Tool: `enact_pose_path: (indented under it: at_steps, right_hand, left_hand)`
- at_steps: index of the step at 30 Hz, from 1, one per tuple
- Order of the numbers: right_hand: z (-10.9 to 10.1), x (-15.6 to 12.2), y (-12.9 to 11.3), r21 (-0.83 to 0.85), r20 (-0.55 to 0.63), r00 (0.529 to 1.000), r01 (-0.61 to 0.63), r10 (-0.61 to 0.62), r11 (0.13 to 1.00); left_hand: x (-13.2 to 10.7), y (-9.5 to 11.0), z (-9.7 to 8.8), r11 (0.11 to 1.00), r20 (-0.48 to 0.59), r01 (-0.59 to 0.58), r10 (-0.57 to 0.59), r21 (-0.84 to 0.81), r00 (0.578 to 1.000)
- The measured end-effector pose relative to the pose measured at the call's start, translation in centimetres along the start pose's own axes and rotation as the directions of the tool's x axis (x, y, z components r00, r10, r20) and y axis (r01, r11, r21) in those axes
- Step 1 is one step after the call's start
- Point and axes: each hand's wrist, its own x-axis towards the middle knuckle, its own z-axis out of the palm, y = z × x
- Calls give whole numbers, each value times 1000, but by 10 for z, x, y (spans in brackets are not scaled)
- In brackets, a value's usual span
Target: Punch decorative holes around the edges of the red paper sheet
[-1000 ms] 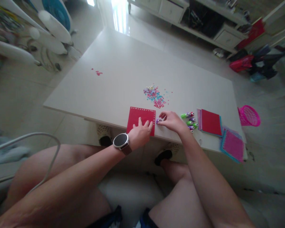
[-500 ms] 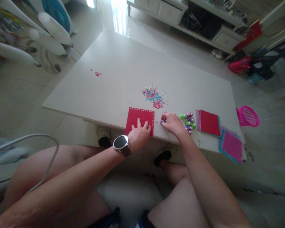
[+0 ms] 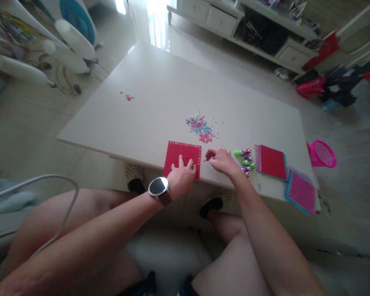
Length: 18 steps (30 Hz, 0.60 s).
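My left hand lies on a square red card with its fingers spread, pressing it to the table near the front edge. Small punched holes run along the card's top edge and partway down its right side. Just right of the card, my right hand is curled with its fingers bent down toward the tabletop. Bits of a purple paper punch show between and behind these fingers; most of it is hidden. A tiny red paper piece lies by the fingertips. Beyond the card spreads a heap of coloured paper confetti.
Several green, purple and red punches stand right of my right hand. Farther right are a stack of coloured cards and pink and blue punched cards. A few red bits lie far left on the white table. A pink basket stands beyond.
My right hand's fingers have shifted slightly left and reach closer to the card's right edge; the purple punch is more covered. My left hand stays on the card. The view has moved slightly.
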Motion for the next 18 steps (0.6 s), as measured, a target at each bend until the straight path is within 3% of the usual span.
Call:
enact_pose_path:
  at_steps: [6, 9, 12, 14, 16, 18]
  right_hand:
    - [2, -1, -4, 27, 64, 998, -17, 15, 999]
    - [8, 2, -4, 20, 23, 999, -45, 44, 999]
    - [4, 7, -4, 56, -176, 981, -78, 87, 995]
    - [-13, 5, -5, 153, -315, 943, -57, 103, 987]
    - [-41, -6, -7, 308, -432, 897, 48, 95, 950]
    - [-72, -27, -11, 415, -580, 814, 264, 30, 871]
  left_hand:
    - [-1, 0, -1, 1000, 22, 7, -7, -3, 1000]
    - [-1, 0, -2, 1000, 26, 11, -11, -3, 1000]
    - [-1, -1, -1, 1000, 32, 9, -9, 1, 999]
    - [0, -1, 0, 1000, 35, 7, -7, -2, 999]
    - [1, -1, 2, 1000, 35, 12, -11, -10, 999]
    - [1, -1, 3, 999, 31, 27, -26, -19, 999]
